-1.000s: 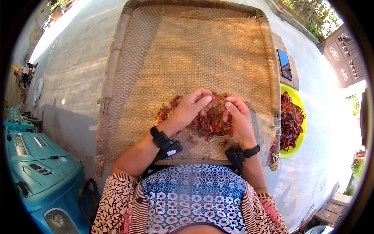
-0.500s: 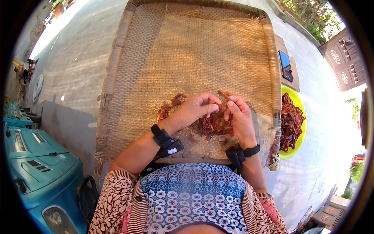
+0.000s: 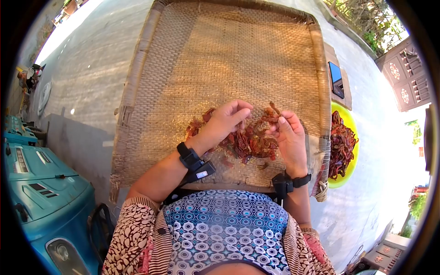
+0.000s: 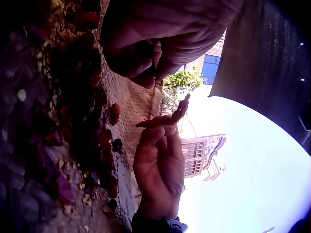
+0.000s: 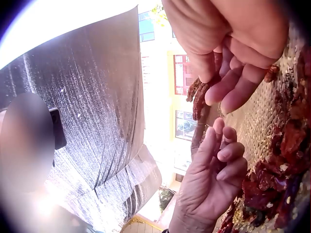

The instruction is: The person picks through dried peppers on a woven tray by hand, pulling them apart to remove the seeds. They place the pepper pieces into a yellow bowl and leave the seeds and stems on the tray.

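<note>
Over a woven bamboo tray, both hands hover above a loose pile of dried red chili pieces. My right hand pinches a shrivelled brownish-red dried chili between thumb and fingers, its stalk end sticking up past the fingertips. To the left, my left hand is apart from that chili, with fingers loosely bent and thumb near the index finger. In the right wrist view, nothing shows between the left hand's fingertips. Pale seeds lie scattered among the torn chili pieces.
Right of the tray stands a yellow-green basin heaped with whole dried chilies. Behind it a phone lies on a board. A teal vehicle is at the left. The tray has a raised rim.
My hands have drawn apart: the right hand moved right, holding the dried chili, and the left hand moved slightly left and away. More of the chili pile shows between them.
</note>
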The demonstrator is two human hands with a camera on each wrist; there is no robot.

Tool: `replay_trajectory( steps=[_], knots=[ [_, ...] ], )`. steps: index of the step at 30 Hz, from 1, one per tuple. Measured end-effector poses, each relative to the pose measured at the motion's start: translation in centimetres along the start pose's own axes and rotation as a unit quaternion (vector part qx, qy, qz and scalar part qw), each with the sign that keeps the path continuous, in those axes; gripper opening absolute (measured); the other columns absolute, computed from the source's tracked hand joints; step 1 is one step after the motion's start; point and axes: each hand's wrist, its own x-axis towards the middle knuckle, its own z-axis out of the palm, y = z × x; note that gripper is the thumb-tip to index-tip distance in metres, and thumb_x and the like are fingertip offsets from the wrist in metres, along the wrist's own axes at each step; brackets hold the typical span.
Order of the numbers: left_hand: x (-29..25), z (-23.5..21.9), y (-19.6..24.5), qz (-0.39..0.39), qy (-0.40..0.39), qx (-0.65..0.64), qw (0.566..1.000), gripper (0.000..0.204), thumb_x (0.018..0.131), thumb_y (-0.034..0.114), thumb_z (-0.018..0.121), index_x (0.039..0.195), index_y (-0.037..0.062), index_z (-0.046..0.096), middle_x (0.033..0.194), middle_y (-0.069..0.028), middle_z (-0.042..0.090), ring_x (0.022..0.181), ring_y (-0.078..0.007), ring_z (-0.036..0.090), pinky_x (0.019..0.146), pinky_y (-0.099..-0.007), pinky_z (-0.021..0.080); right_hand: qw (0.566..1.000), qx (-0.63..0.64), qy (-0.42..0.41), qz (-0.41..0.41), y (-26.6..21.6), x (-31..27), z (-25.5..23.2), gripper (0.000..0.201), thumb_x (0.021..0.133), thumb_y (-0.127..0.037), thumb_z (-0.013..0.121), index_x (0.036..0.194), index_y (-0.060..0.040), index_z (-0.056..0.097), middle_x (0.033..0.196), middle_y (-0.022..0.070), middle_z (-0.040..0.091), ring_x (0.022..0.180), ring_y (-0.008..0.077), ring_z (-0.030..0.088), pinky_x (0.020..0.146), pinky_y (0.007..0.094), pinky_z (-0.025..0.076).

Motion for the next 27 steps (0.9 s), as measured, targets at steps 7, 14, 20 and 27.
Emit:
replay_trajectory(
  steps=[7, 14, 20, 27],
  knots=[
    [0.7, -0.9, -0.6, 0.11, 0.052, 0.153, 0.981, 0.025, 0.096, 0.018, 0.06, 0.116, 0.004, 0.058, 0.103, -0.0013, 0.061, 0.096, -0.0096, 0.056, 0.084, -0.0246, 0.047, 0.92, -0.23, 0.203, -0.243, -7.8, -0.5, -3.6, 0.015, 0.098, -0.011, 0.055, 0.11, -0.0009, 0.055, 0.091, 0.005, 0.062, 0.08, 0.011, 0.061, 0.076, 0.0253, 0.053],
    [0.3, -0.9, 0.6, 0.115, 0.001, 0.261, 0.958, 0.021, 0.089, 0.011, 0.065, 0.108, 0.0041, 0.061, 0.104, -0.0039, 0.062, 0.097, -0.0136, 0.057, 0.085, -0.0294, 0.048, 0.714, -0.522, 0.403, -0.237, -8.8, 0.3, -10.9, 0.032, 0.092, -0.015, 0.06, 0.119, 0.0031, 0.054, 0.094, 0.0082, 0.061, 0.078, 0.0148, 0.058, 0.07, 0.0254, 0.049],
    [-0.3, -1.9, 1.6, 0.093, -0.163, 0.458, 0.869, 0.019, 0.081, 0.01, 0.069, 0.098, 0.0058, 0.063, 0.101, -0.0077, 0.06, 0.091, -0.022, 0.058, 0.08, -0.0341, 0.048, 0.843, -0.461, 0.199, -0.193, -6.2, -0.6, -5.8, 0.03, 0.089, -0.01, 0.061, 0.117, -0.0018, 0.058, 0.096, 0.0097, 0.064, 0.082, 0.0204, 0.061, 0.077, 0.0316, 0.05],
    [0.0, -1.7, 0.7, 0.138, -0.129, 0.494, 0.849, 0.015, 0.081, 0.01, 0.069, 0.09, 0.0031, 0.06, 0.087, -0.0074, 0.06, 0.084, -0.021, 0.059, 0.075, -0.0336, 0.048, 0.697, -0.677, -0.064, -0.227, 0.4, 0.7, 0.0, 0.02, 0.086, -0.015, 0.063, 0.106, -0.0127, 0.061, 0.101, 0.0077, 0.061, 0.086, 0.0296, 0.063, 0.069, 0.0387, 0.051]
  ],
)
